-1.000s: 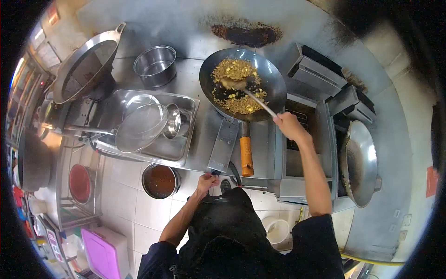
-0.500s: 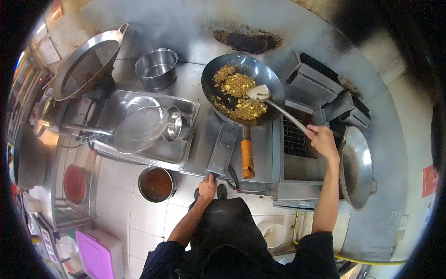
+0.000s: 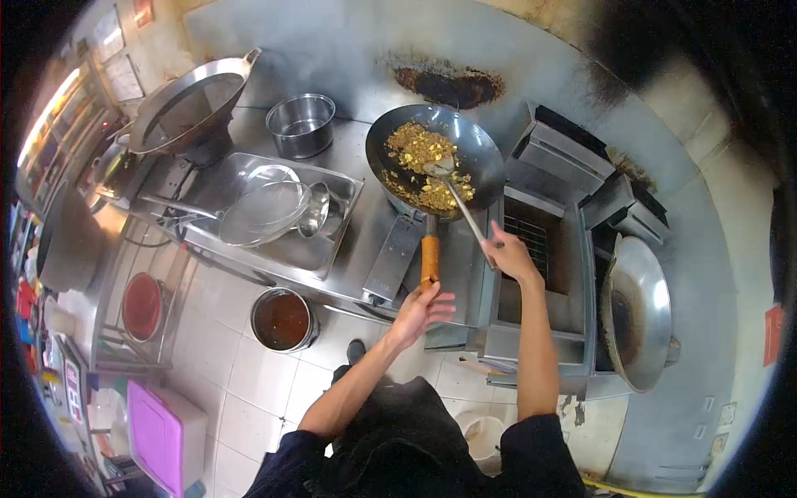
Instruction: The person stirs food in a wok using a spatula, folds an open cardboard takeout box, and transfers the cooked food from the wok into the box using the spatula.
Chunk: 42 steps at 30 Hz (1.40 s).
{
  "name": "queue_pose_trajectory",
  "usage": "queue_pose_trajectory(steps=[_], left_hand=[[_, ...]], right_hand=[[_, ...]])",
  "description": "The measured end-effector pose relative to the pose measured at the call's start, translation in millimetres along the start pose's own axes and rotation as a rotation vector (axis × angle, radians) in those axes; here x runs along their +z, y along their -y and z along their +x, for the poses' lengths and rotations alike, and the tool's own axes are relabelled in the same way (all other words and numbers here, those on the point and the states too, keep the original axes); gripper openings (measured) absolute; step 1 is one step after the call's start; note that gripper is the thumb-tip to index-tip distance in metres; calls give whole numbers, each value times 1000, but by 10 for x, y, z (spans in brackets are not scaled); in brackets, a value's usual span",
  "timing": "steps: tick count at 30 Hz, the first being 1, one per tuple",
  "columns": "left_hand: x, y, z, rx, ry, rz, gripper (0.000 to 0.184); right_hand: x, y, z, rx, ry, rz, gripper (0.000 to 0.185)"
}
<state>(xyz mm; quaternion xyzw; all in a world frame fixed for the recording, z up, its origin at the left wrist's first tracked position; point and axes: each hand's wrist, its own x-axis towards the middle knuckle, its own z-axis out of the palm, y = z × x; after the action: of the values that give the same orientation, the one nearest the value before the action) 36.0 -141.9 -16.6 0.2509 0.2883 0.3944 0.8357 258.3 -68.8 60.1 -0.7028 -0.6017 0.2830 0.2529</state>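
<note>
By the near side of the wok [image 3: 488,158], the left hand [image 3: 418,317] had just come up to the wooden handle [image 3: 429,257], fingers open, so both hands were near it. The right hand [image 3: 512,256] gripped the metal spatula [image 3: 466,212], its tip in the wok's crumbly food [image 3: 418,146]

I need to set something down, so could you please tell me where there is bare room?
The counter is bare between tray and burner box, with another patch between wok handle and right hand. Floor tiles are bare between bucket and purple-lidded box. The tray is crowded with strainer and bowl.
</note>
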Motion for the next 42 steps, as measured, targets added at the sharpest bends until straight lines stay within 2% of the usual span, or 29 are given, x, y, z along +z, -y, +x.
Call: queue_pose_trajectory(steps=[2, 4, 6, 7, 8, 9, 10, 11, 12, 13, 14, 15, 17, 18, 19, 20, 22, 24, 25, 26, 28, 31, 32, 34, 37, 38, 39, 40, 42], left_hand=[[-162, 188, -186, -9, -120, 56, 56], [-684, 618, -452, -7, -284, 152, 53], [-1721, 1310, -892, -43, -398, 391, 41], [-1848, 1360, -1349, -143, -582, 599, 30], [-2797, 2090, -1818, -142, -763, 683, 23], [-3132, 2452, -2447, -158, -934, 599, 20], [-3764, 3125, -3084, -269, -1159, 499, 19], [-3547, 3092, -3788, -357, -1333, 266, 16], [-3474, 3220, -4470, -331, -1315, -234, 21], [-3178, 3273, -4783, -432, -1551, -165, 30], [-2966, 3308, -5038, -412, -1590, -149, 32], [-2785, 3388, -5235, -373, -1578, -128, 33], [-2487, 3577, -5446, -271, -1563, -144, 34], [-2382, 3680, -5420, -206, -1550, -180, 35], [-2310, 3789, -5335, -165, -1546, -212, 35], [-2243, 3927, -5189, -115, -1544, -255, 35], [-2226, 4272, -4821, -122, -1547, -310, 34], [-2263, 4447, -4788, -568, -1657, 499, 32], [-2033, 4395, -4995, -363, -1828, 248, 33], [-1954, 4465, -5275, -270, -1843, 44, 31], [-1749, 4659, -5861, 224, -1777, -588, 25], [-1616, 5091, -6544, 422, -1956, -767, 23], [-1627, 5182, -6669, 448, -1967, -815, 23], [-1734, 5243, -7021, 427, -2096, -855, 25], [-1557, 4650, -7736, 636, -2095, -658, 29], [-1475, 4393, -8058, 718, -2053, -655, 22], [-1365, 4099, -8375, 821, -2176, -465, 23], [-1211, 3809, -8721, 914, -2291, -260, 29], [-729, 3237, -9552, 1316, -2059, -196, 39]], right_hand=[[34, -248, -234, -204, -188, -74, 46], [51, -473, -568, -258, -480, 430, 40], [186, -643, -1118, -66, -530, 527, 32], [416, -792, -1393, -45, -551, 547, 26], [695, -1031, -1656, 30, -473, 620, 24], [1006, -1207, -1958, 110, -359, 666, 23], [1627, -2085, -2230, 129, -146, 435, 23], [2059, -2448, -2626, 174, 40, 318, 27], [2413, -2731, -3042, 63, 245, -48, 28], [2524, -2767, -3320, 308, 769, -216, 32], [2991, -3558, -3831, -63, 799, -337, 32], [3018, -3757, -4033, -103, 821, -349, 32], [3148, -3986, -4148, 767, 884, -211, 37], [3648, -4636, -4169, 612, 854, -427, 38], [3212, -4082, -3848, 337, 1024, -407, 36], [3089, -3776, -3680, 291, 935, -319, 34], [2924, -2722, -3335, 583, 916, -174, 24], [3236, -2895, -2796, 562, 1034, -198, 30], [3537, -3174, -2460, 482, 1062, -324, 26], [3702, -2960, -2183, 459, 1131, -516, 25], [4139, -2518, -2010, 405, 1207, -732, 24], [5109, -1382, -2112, -1, 925, -381, 19], [5197, -701, -2652, 69, 892, -163, 21], [5391, 449, -3652, -107, 1043, -64, 19], [5851, 1018, -4770, -241, 1345, -160, 22], [6007, 1157, -5080, -335, 1487, -413, 23], [6190, 1297, -5363, -438, 1614, -670, 24], [6385, 1369, -5576, -464, 1636, -693, 24], [6790, 1463, -5928, -664, 1619, -969, 25]])
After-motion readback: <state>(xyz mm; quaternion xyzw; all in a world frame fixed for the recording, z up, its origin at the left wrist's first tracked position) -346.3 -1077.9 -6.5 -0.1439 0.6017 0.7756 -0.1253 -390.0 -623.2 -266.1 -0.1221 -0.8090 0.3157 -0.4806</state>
